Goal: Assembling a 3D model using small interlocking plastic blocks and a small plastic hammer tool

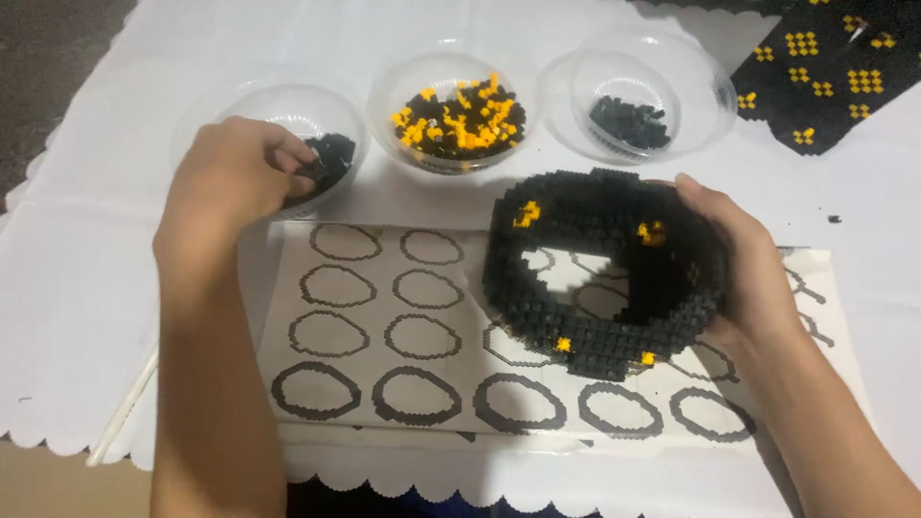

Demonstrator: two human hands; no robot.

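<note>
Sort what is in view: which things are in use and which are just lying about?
In use: left hand reaching into the left bowl of black pieces; right hand holding the black brick ring; printed ring sheet.
Lying about: middle bowl, right bowl, flat patterned panel.

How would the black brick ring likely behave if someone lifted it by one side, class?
The black brick ring is built from many tiny blocks, so it probably flexes or sheds pieces if squeezed. Being hollow and thin-walled, it likely feels light. The right hand grips its rim, suggesting it needs steadying.

2 bowls [451, 110] [638, 96] of bricks; ring-pattern sheet [384, 326].
</note>
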